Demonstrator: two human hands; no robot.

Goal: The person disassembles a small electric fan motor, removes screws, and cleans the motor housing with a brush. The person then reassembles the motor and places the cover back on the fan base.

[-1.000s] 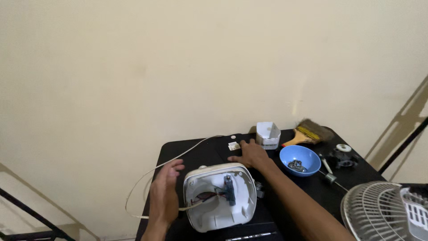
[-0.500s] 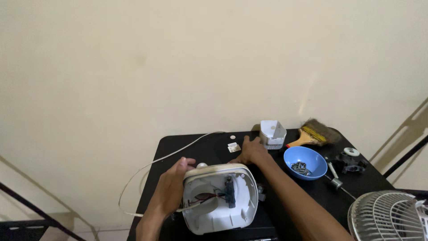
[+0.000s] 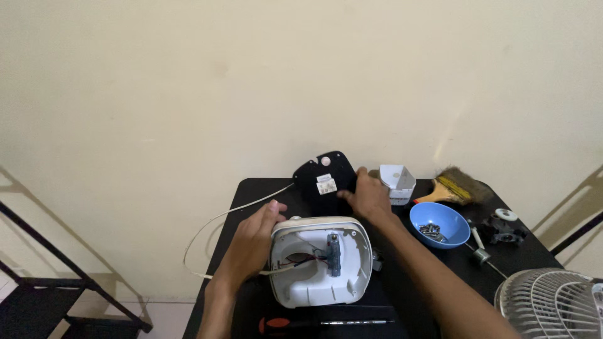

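Left hand [image 3: 251, 242], head view: cupping the white housing [image 3: 320, 260] at the bench [image 3: 251, 188] front, fingers curled on its left rim. Right hand [image 3: 367, 194]: gripping the black cover [image 3: 323, 179], lifting it tilted near the back edge; blue bowl [image 3: 440, 223] lying just right.
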